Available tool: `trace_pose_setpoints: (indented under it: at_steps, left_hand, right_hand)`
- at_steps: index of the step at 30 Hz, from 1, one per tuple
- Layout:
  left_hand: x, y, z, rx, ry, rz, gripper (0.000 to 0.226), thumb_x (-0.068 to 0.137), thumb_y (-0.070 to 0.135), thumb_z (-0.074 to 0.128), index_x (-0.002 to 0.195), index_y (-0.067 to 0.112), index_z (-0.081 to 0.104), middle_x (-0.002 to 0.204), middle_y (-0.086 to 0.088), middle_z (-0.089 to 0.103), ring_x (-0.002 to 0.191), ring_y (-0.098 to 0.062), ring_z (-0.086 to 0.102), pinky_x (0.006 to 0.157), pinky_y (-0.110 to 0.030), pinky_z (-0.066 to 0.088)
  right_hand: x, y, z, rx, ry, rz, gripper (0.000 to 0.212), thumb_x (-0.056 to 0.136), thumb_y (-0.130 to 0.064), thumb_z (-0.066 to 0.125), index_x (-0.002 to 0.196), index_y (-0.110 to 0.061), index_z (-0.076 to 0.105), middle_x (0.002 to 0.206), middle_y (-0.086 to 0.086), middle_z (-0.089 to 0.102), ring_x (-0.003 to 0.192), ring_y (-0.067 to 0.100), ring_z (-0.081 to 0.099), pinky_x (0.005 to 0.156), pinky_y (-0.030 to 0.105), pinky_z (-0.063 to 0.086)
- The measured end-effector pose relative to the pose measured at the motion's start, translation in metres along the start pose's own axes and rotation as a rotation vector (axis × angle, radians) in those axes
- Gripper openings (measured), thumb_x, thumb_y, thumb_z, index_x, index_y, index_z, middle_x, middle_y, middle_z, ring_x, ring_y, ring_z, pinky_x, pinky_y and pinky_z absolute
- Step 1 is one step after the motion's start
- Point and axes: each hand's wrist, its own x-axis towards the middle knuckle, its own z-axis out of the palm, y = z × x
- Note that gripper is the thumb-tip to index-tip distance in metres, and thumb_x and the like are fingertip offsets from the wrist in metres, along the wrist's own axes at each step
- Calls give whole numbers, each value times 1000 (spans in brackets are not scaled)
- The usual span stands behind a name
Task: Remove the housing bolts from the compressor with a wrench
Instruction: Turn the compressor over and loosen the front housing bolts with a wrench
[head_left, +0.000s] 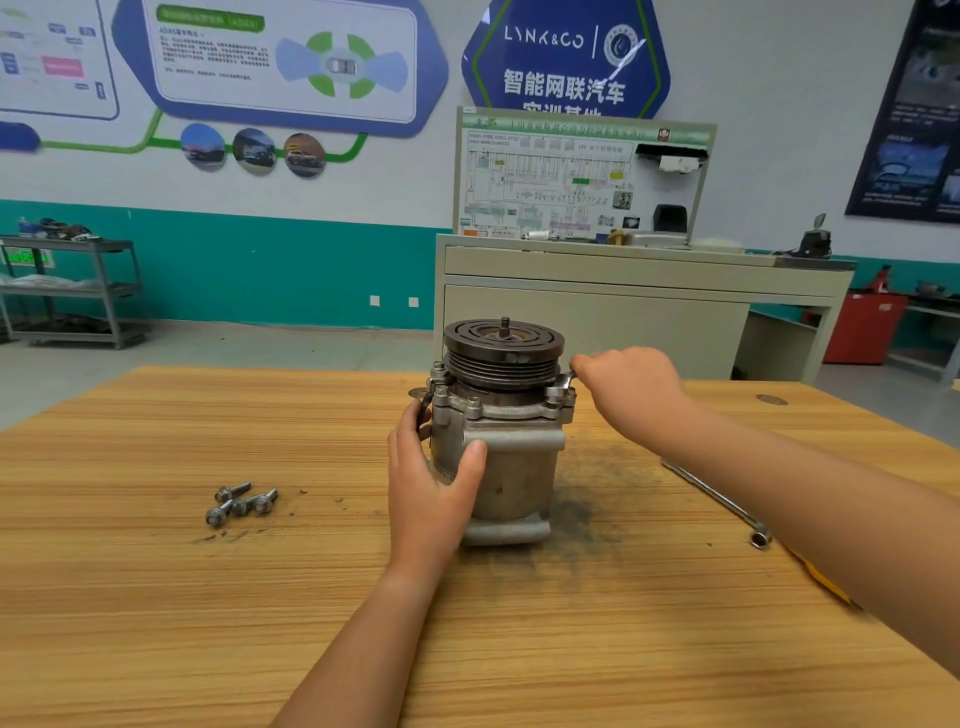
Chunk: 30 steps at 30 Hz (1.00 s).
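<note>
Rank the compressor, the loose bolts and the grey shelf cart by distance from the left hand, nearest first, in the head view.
1. Compressor: gripped by the left hand.
2. Loose bolts: on the table, to its left.
3. Grey shelf cart: far back, left.

Beyond our left hand (431, 483) we see a wall (291, 260), white above and teal below, hung with blue-edged posters (280, 62), and far out to that side a grey metal shelf cart (78, 291) on the grey floor (208, 353). Past our right hand (628, 384) stands a beige cabinet (597, 312) with a wiring-diagram board (571, 176) upright on top, and further right a red cabinet (857, 327) and a dark poster (914, 114). Under both hands we have a wood-grain table (156, 597).
</note>
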Motion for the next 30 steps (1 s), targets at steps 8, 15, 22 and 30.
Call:
trace_pose_setpoints:
  at_steps: [8, 15, 22, 30]
  left_hand:
    - [1, 0, 0, -55, 22, -1, 59, 89, 33, 56, 142, 21, 32, 137, 8, 40, 127, -7, 39, 104, -24, 35]
    - [10, 2, -2, -172, 217, -231, 20, 97, 26, 41, 88, 19, 57, 84, 4, 56, 77, -8, 51, 65, -21, 38]
    - [10, 3, -2, -106, 203, -262, 34, 95, 17, 43, 61, 14, 41, 56, 2, 38, 53, -11, 34, 50, -28, 29]
    - [9, 0, 0, -92, 204, -207, 33, 96, 14, 41, 63, 11, 44, 56, -1, 40, 53, -12, 35, 43, -16, 29]
  right_hand:
    - [-20, 16, 4, 244, 106, 148, 20, 99, -22, 33, 107, -11, 48, 76, 0, 55, 66, 21, 55, 52, 29, 36]
    - [-66, 24, -28, 352, 10, 32, 25, 99, -34, 25, 106, -18, 44, 63, -6, 44, 61, 20, 51, 50, 30, 35]
    - [-83, 18, -45, 238, -134, 25, 21, 98, -27, 31, 111, -23, 48, 73, -5, 50, 68, 15, 52, 61, 32, 49]
    - [-75, 10, -57, 59, -92, 28, 33, 94, -11, 39, 123, -24, 45, 59, -4, 34, 49, 13, 32, 41, 25, 29]
